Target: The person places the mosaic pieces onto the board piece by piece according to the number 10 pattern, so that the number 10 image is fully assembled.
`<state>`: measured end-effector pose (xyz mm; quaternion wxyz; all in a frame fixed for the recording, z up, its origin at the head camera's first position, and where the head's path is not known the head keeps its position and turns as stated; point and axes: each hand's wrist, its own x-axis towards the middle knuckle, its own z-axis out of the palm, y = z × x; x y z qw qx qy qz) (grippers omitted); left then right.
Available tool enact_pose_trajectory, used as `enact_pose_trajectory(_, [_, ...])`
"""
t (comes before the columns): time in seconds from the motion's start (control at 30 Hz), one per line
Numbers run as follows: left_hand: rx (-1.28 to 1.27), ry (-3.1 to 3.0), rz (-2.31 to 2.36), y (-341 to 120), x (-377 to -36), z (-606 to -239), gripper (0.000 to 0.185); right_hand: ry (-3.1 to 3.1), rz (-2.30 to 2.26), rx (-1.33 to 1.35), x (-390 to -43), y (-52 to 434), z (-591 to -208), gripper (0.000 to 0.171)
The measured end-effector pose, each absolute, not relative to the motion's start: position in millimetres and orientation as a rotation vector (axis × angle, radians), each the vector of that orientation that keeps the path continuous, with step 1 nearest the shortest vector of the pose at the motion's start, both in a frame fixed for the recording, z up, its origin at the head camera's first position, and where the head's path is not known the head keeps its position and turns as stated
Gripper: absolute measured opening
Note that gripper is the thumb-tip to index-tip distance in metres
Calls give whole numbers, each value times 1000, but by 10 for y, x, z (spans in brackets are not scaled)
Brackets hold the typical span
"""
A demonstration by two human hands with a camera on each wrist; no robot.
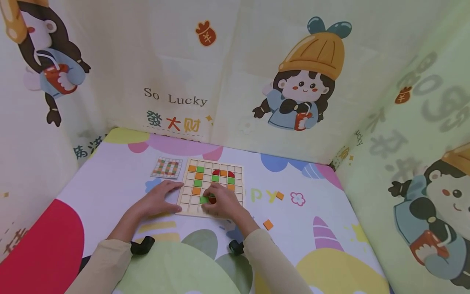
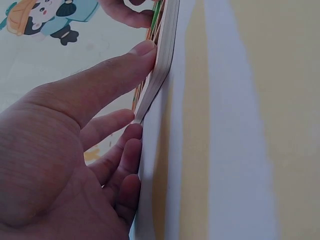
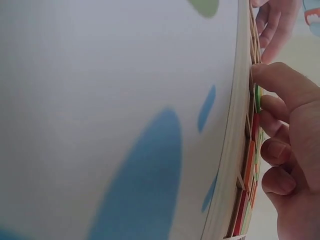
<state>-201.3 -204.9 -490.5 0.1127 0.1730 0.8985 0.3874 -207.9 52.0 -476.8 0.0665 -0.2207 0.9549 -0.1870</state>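
A wooden grid board [image 1: 186, 207] lies on the patterned table cover, with orange, green and red tiles set in some of its squares. Against the board's left edge rests my left hand [image 1: 158, 198], thumb and fingers spread and nearly straight; its thumb tip [image 2: 145, 48] touches the side. My right hand [image 1: 227, 202] is over the lower middle of the grid. Its thumb and index finger bend around a green tile [image 1: 203, 200] low on the board. A dark red tile [image 1: 212, 200] shows partly beneath that hand.
A small printed card [image 1: 166, 167] with a coloured grid pattern lies at the board's upper left. To the right of the board are two loose orange tiles, one farther back [image 1: 280, 195] and one nearer [image 1: 268, 224]. Printed curtains [image 1: 235, 81] stand behind and at both sides.
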Motion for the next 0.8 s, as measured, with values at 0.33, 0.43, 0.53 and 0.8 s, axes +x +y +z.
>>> enact_pose_trajectory(0.33, [485,2637,1124,-2037,-1999,-4868,80,2893,-555,-634,-2064,507,-4761,22])
enact_pose_trajectory(0.43, [486,2637,1121,-2037,-1999,-4868,80,2879,-585,-602,-2068,496,-4751,22])
enact_pose_trajectory(0.53, [489,2635,1121,-2039,-2004,-4882,81,2843,-639,-548,-2070,485,-4743,23])
enact_pose_trajectory(0.8, [505,2642,1126,-2043,-2004,-4894,81,2794,-758,-522,-2083,507,-4769,19])
